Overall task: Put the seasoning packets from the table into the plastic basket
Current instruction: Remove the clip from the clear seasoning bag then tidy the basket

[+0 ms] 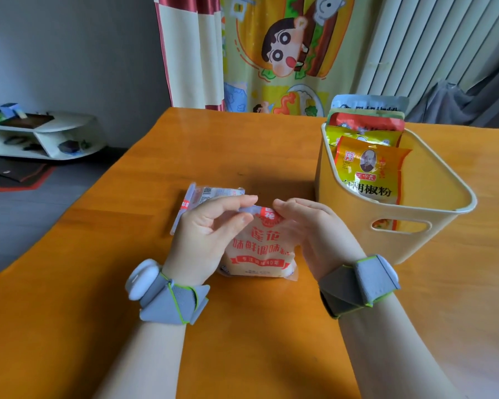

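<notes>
Left hand (211, 226): fingers curled, thumb and fingertips pinching the top seam of the white seasoning packet (260, 249).
Right hand (306, 226): fingers bent round the packet's upper right edge, gripping the crinkly film.
White seasoning packet: soft, glossy plastic pouch, pillow-shaped, pale contents showing through, red lettering and a red ribbon band; held between both hands with its bottom edge on the table (127, 283), near the basket's left side.
Second packet (202, 195): flat, clear and white film with a barcode, lying on the table just behind the left hand.
Plastic basket (415, 240): smooth cream plastic, rounded rectangular tub with a rolled rim and an oval handle slot; stands on the table to the right.
Packets in basket: yellow pepper packet (366, 168) upright in front; green-yellow, red and blue-grey pouches stacked behind it.
Table: smooth, glossy orange-brown wood.
Wrist straps: grey fabric bands with lime edging on both wrists.
</notes>
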Available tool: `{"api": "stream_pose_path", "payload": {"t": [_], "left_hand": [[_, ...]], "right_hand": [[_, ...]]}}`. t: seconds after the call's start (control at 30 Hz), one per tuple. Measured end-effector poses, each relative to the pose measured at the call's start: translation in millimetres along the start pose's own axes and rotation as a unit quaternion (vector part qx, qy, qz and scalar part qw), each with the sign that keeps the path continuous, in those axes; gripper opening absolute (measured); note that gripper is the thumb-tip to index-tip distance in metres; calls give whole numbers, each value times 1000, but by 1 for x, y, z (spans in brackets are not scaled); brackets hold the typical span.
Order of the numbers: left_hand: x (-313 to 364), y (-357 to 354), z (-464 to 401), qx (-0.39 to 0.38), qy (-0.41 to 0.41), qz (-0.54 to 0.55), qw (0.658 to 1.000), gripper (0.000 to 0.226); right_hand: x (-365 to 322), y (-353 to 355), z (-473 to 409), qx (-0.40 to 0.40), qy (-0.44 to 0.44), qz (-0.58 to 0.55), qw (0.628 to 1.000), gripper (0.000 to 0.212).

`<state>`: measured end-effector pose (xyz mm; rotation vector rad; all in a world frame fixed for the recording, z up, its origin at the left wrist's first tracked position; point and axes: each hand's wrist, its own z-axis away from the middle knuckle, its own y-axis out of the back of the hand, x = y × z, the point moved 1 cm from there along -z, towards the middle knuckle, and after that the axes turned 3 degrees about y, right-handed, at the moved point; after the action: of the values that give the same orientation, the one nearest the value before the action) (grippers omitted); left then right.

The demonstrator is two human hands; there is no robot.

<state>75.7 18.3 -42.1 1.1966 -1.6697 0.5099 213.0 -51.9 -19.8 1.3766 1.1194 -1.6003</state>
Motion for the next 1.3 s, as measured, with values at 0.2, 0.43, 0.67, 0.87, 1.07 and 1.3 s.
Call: {"api": "stream_pose_path", "payload": {"t": [0.2,0.43,0.67,0.87,1.07,1.3], "left_hand": [[-5,2,0,39,-3,-46,998,16],[-3,-2,1,64,7,-67,996,31],[-6,-2,-1,57,33,-17,998,32],[-4,-3,1,65,21,-32,997,26],[-6,-4,1,65,60,40,995,31],[-3,-4,0,51,42,106,992,34]], "right_hand": [[-2,-4,-3,74,159,244,954,25],[-8,0,3,54,260,388,882,14],[-10,2,2,62,282,450,845,9],[-6,1,-1,93,243,417,871,8],[-9,2,3,30,156,331,930,21],[-15,1,4,36,64,192,979,23]]}}
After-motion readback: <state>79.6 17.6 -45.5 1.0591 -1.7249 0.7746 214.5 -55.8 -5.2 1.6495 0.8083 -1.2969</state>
